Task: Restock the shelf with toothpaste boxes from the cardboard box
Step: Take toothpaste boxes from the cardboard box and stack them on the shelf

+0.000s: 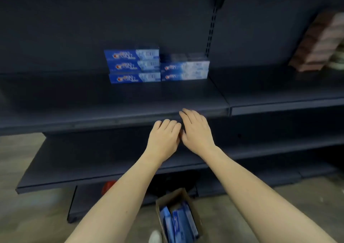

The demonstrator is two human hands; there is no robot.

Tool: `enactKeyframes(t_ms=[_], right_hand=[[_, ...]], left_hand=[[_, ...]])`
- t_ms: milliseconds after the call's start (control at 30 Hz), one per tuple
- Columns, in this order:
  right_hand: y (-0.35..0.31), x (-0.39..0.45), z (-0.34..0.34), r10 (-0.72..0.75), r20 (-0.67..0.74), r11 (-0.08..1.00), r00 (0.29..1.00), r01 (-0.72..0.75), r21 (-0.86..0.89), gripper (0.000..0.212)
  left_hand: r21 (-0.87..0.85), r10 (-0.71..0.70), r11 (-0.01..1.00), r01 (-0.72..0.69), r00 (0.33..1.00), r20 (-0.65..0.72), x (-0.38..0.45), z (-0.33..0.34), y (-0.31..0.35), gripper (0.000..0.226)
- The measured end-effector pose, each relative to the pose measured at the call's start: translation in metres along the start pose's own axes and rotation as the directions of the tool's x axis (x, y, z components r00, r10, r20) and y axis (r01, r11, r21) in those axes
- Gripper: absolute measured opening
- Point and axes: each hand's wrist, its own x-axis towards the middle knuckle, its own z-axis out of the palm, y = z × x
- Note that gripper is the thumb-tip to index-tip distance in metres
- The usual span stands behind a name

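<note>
Both hands, left (pixel 163 138) and right (pixel 196 129), hover empty with relaxed fingers at the shelf (pixel 111 110) edge. Toothpaste boxes (pixel 156 66) sit stacked at its back (front bare); more fill the cardboard box (pixel 178 218) on the floor.

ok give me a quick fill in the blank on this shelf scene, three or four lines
1. The left stack of toothpaste boxes is ____ boxes high.
2. Both the left hand and the right hand hold ____.
3. The cardboard box stands on the ____.
4. The toothpaste boxes on the shelf sit toward its ____ edge.

Missing words: three; nothing; floor; back
</note>
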Motion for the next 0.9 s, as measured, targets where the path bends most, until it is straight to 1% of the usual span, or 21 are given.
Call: enactKeyframes(t_ms=[133, 233, 333, 433, 500, 600, 667, 733, 767, 833, 867, 900], right_hand=[[0.014, -0.051, 0.026, 0.044, 0.092, 0.999, 0.995, -0.043, -0.014, 0.056], [0.019, -0.090, 0.053, 0.074, 0.175, 0.997, 0.982, -0.076, 0.007, 0.055], [0.020, -0.130, 0.087, 0.093, 0.262, 0.994, 0.961, -0.104, 0.029, 0.056], [0.020, -0.168, 0.126, 0.093, 0.343, 0.993, 0.935, -0.111, 0.032, 0.057], [0.021, -0.195, 0.158, 0.116, 0.410, 0.987, 0.905, -0.153, 0.059, 0.055], [0.023, -0.235, 0.212, 0.158, 0.505, 0.970, 0.849, -0.229, 0.081, 0.044], [0.024, -0.265, 0.249, 0.201, 0.581, 0.947, 0.788, -0.307, 0.089, 0.047], [0.028, -0.291, 0.287, 0.229, 0.664, 0.919, 0.711, -0.383, 0.093, 0.052], [0.030, -0.303, 0.305, 0.240, 0.684, 0.909, 0.689, -0.408, 0.091, 0.053], [0.034, -0.325, 0.338, 0.257, 0.727, 0.894, 0.637, -0.442, 0.070, 0.054], [0.035, -0.334, 0.354, 0.259, 0.751, 0.889, 0.607, -0.454, 0.061, 0.054], [0.037, -0.342, 0.369, 0.256, 0.769, 0.888, 0.585, -0.457, 0.052, 0.056]], left_hand=[[-0.031, 0.036, 0.999, -0.033, 0.993, 0.112, -0.036, 0.029, 0.028, 0.018], [-0.057, 0.007, 0.998, 0.006, 0.973, 0.231, -0.069, 0.053, 0.042, 0.029], [-0.086, -0.001, 0.996, 0.033, 0.937, 0.349, -0.107, 0.084, 0.056, 0.032], [-0.097, -0.016, 0.993, 0.069, 0.885, 0.465, -0.141, 0.120, 0.067, 0.038], [-0.094, -0.014, 0.993, 0.074, 0.850, 0.527, -0.165, 0.146, 0.075, 0.040], [-0.108, 0.017, 0.993, 0.057, 0.812, 0.584, -0.200, 0.195, 0.083, 0.039], [-0.133, 0.053, 0.990, 0.039, 0.781, 0.622, -0.226, 0.232, 0.091, 0.041], [-0.146, 0.073, 0.989, 0.035, 0.741, 0.667, -0.250, 0.274, 0.098, 0.043], [-0.146, 0.075, 0.989, 0.037, 0.720, 0.690, -0.260, 0.293, 0.102, 0.043], [-0.144, 0.081, 0.989, 0.042, 0.657, 0.750, -0.281, 0.328, 0.111, 0.045], [-0.150, 0.091, 0.988, 0.046, 0.613, 0.785, -0.291, 0.347, 0.115, 0.046], [-0.158, 0.095, 0.986, 0.056, 0.590, 0.802, -0.299, 0.366, 0.120, 0.048]])
